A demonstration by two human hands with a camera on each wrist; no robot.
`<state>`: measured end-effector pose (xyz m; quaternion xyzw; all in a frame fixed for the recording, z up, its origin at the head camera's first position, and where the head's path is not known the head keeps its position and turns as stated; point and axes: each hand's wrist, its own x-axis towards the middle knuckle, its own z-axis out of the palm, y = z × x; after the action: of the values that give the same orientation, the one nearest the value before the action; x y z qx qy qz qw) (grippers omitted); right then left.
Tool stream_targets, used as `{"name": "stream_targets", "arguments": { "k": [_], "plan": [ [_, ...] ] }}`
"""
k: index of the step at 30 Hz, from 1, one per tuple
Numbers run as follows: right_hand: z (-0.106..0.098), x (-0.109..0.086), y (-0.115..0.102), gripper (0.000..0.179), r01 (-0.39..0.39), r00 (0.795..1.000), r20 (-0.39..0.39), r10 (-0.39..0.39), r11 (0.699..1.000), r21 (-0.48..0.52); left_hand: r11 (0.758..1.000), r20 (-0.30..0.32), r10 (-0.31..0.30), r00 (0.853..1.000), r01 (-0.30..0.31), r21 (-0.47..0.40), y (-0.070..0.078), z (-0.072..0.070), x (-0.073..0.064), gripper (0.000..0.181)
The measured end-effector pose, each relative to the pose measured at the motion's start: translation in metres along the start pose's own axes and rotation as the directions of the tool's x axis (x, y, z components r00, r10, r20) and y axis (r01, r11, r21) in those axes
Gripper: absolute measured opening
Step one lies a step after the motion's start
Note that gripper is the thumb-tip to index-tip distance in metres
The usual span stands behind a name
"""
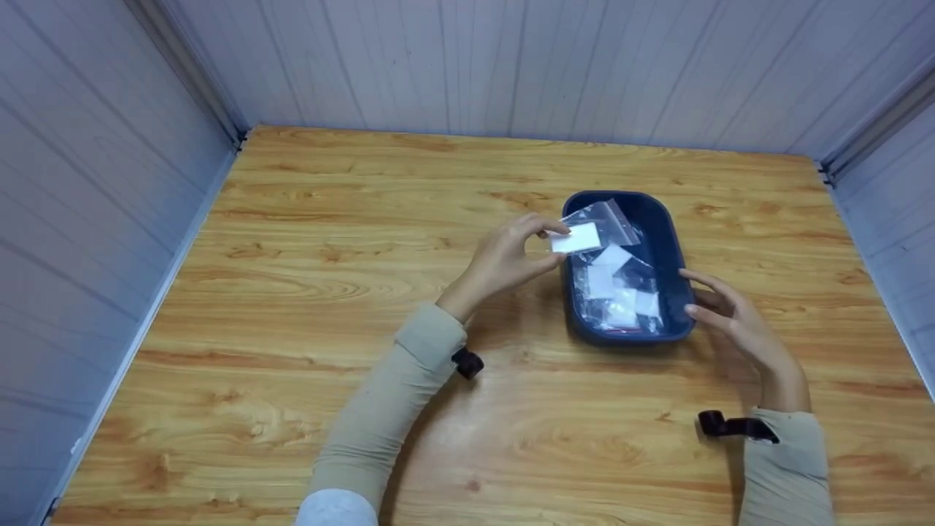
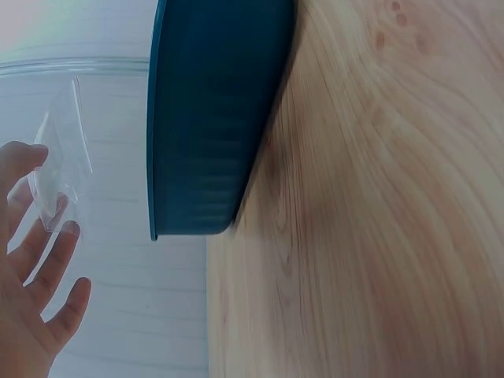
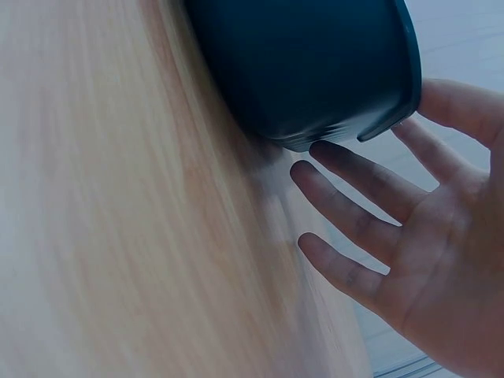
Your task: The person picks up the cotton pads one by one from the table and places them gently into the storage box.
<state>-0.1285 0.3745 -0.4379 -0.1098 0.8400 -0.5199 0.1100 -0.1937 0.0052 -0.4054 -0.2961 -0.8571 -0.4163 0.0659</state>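
My left hand (image 1: pixel 504 256) pinches a small clear zip bag (image 1: pixel 619 223) with a white card (image 1: pixel 582 238) inside, between thumb and fingers. The bag is held up over the left side of a dark blue plastic bin (image 1: pixel 661 241). In the left wrist view the bag (image 2: pixel 63 150) hangs beside the bin's outer wall (image 2: pixel 213 118). More clear bags with white pieces (image 1: pixel 621 307) lie inside the bin. At the bin's right rim, my right hand (image 1: pixel 738 321) touches with thumb and forefinger; its other fingers (image 3: pixel 346 272) are spread below the rim, fairly straight.
The bin stands on a wood-grain table (image 1: pixel 314 277), right of its middle. Pale panelled walls (image 1: pixel 475 66) rise behind it and on both sides. A dark wrist camera (image 1: pixel 467 363) sits on the left sleeve, another camera (image 1: pixel 730 426) on the right.
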Motion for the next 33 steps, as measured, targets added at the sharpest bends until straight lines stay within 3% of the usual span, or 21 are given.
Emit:
{"name": "stream_targets", "arguments": {
  "k": [12, 18, 33],
  "plan": [
    [0.000, 0.001, 0.000, 0.054, -0.007, 1.000, 0.003, 0.007, 1.000, 0.002, 0.998, 0.018, 0.047, 0.999, -0.047, -0.031, 0.005, 0.015, 0.007, 0.032],
    [0.000, 0.001, 0.001, 0.054, -0.011, 1.000, 0.000, 0.011, 1.000, 0.011, 0.997, 0.023, 0.071, 0.997, -0.070, -0.005, 0.007, 0.023, 0.011, 0.031],
    [0.000, 0.000, 0.001, 0.054, -0.011, 1.000, -0.006, 0.011, 1.000, 0.029, 0.999, 0.049, 0.035, 0.998, -0.035, 0.000, 0.014, 0.041, 0.017, 0.029]
  ]
}}
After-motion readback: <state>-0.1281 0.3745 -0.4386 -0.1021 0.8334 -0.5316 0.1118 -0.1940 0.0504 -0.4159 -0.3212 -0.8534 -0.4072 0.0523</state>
